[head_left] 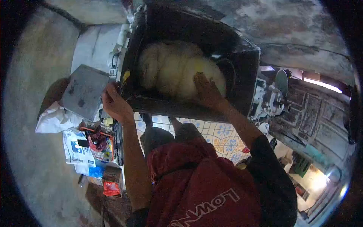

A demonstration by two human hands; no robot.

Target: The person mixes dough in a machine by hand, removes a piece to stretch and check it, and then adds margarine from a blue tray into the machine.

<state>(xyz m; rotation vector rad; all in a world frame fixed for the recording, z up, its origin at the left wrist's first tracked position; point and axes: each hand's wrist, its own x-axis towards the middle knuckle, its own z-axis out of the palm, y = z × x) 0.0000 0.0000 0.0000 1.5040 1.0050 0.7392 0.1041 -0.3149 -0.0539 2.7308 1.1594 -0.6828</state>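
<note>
Inside the dark trough [242,84] lies a large, pale, dough-like mass [172,72], its surface creased. My right hand [210,92] is set on the near right part of this mass, fingers extended and gripping nothing, with a yellow smear [199,72] at the fingertips. My left hand [116,106] is at the trough's left rim, fingers bent, beside a yellow piece [126,76]; I cannot tell whether it grips anything.
</note>
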